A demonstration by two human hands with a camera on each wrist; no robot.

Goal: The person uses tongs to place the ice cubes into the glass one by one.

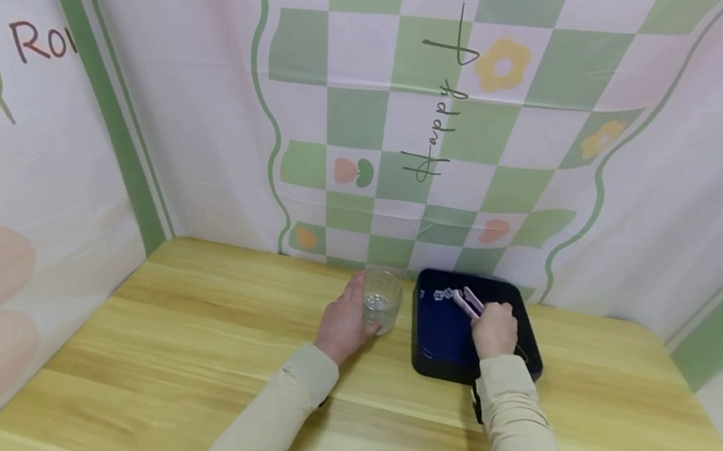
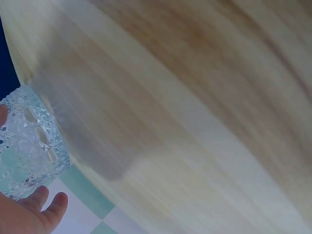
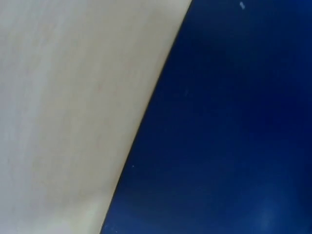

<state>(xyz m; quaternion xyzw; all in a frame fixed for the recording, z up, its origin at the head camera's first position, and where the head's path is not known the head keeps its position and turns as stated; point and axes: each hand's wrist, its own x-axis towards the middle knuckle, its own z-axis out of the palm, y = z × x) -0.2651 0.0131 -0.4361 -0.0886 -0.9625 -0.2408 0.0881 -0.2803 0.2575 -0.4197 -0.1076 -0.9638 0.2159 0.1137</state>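
A clear cut-glass tumbler [image 1: 380, 312] stands on the table, and my left hand [image 1: 343, 324] grips it from its left side, the thumb at the near side. The left wrist view shows the faceted glass [image 2: 31, 141] close up, with part of the left hand [image 2: 29, 214] around it. Over the dark blue tray [image 1: 443, 339], my right hand [image 1: 496, 331] holds pale pink tongs [image 1: 465, 303]. Several clear cubes [image 1: 443, 295] lie at the tong tips near the tray's back left; whether the tips pinch one, I cannot tell. No hand shows in the right wrist view.
The wooden table [image 1: 208, 358] ends at a patterned cloth backdrop [image 1: 404, 177] just behind the glass and tray. The tray's raised rim [image 1: 415, 327] stands a short gap to the right of the glass. The right wrist view shows the tray [image 3: 219, 126] beside the tabletop.
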